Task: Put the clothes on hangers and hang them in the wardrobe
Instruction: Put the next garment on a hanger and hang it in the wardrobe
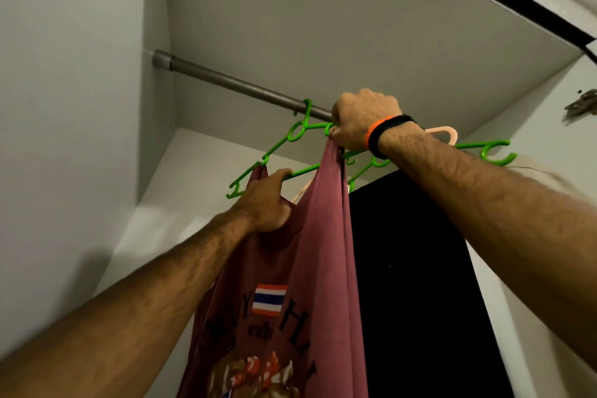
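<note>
A maroon printed T-shirt [310, 268] hangs from a green plastic hanger [294, 132], whose hook sits over the grey wardrobe rail [232, 82]. My right hand [361, 119], with a black and orange wristband, grips the hanger's top and a fold of the shirt just below the rail. My left hand [268, 200] holds the hanger's lower left bar together with the shirt's shoulder. To the right, a black garment [420, 284] hangs beside the shirt. A second green hanger [491, 152] and a pale pink hanger [447, 132] show behind my right wrist.
The wardrobe's white left wall [64, 107] and top panel [323, 26] close in the space. Bare rail runs to the left of the hanger. A door hinge [581, 103] juts out at the upper right.
</note>
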